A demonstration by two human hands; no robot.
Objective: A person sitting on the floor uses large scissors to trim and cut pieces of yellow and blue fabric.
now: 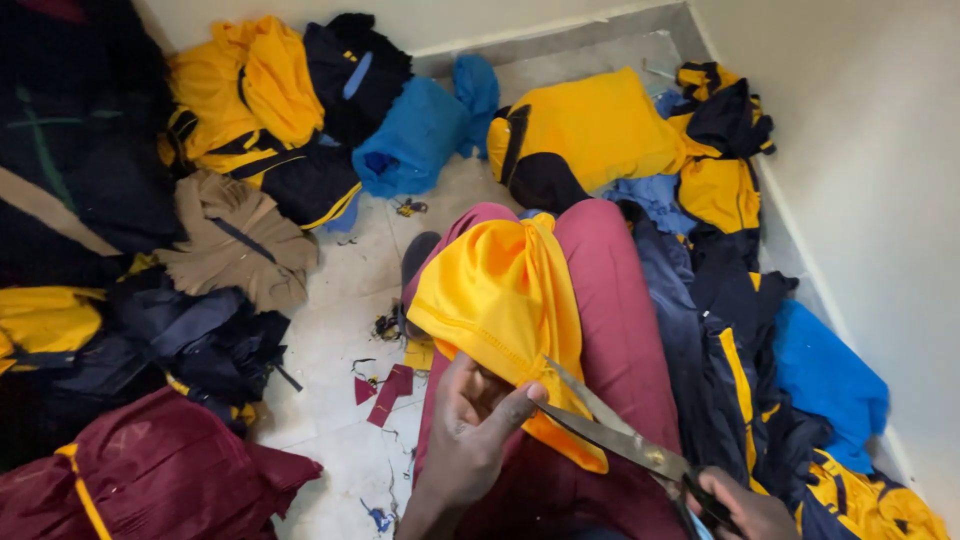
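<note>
The left hand (470,430) was closed on the lower edge of the yellow cloth (500,300), thumb and forefinger pinching the hem just beside the blades. The right hand (745,510) sat low at the bottom edge of the view, wrapped around the dark handles of the scissors (610,430); its fingers were mostly cut off by the frame, so how firmly it gripped was hard to judge. The blades stood slightly parted, their tips lying against the cloth near the left thumb.

To cut well here, the pinching hand needed to keep the hem taut and flat, with its fingers held clear of the blade line, while the scissors took short bites along the stitched edge and not across the loose folds.

The yellow cloth was a shiny, smooth knit, bunched over the person's knee on the maroon trousers (620,320), with a stitched hem along its lower edge and soft creases above.

Further out, the pale tiled floor (330,340) carried small maroon and dark scraps (385,390) beside the leg. Heaps of navy-and-yellow garments (720,150) lay toward the far corner and along the right wall, blue cloth (420,135) at the far edge, a brown piece (235,240) to the left, and a maroon garment (150,470) at the near left.
</note>
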